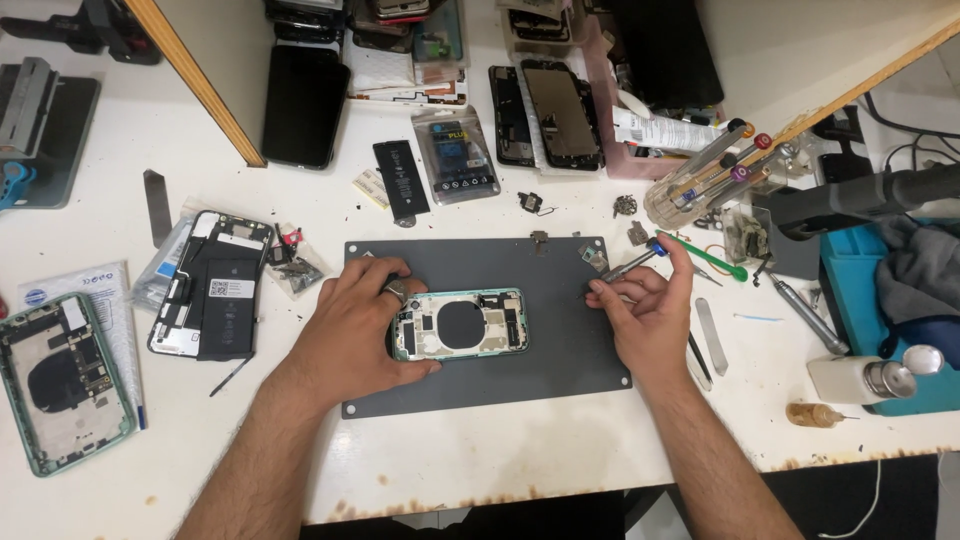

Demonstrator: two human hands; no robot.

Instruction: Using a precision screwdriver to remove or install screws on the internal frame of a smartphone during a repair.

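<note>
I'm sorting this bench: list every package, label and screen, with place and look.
Battery package: above the mat, clear bag, blue and black card.
Black screen: top, left of centre, dark glossy rectangle.
White label: on the opened phone left of the left hand.
White leaflet: far left, blue print.

- Far left, an opened green phone shell [62, 380] lies face up, its insides showing.
- Beside it, a black phone [213, 285] with its back off, small loose parts [295, 266] just to its right.
- Upper left, a dark phone [305, 105] lies screen up against a wooden strip [195, 80].
- Top centre, a bare black battery [401, 180] sits next to a packaged one [456, 155].
- Upper right, a clear holder of screwdrivers [715, 170], tipped over.
- Lower right, a small white bottle [860, 380] lies on its side near a blue tray [850, 290].
</note>
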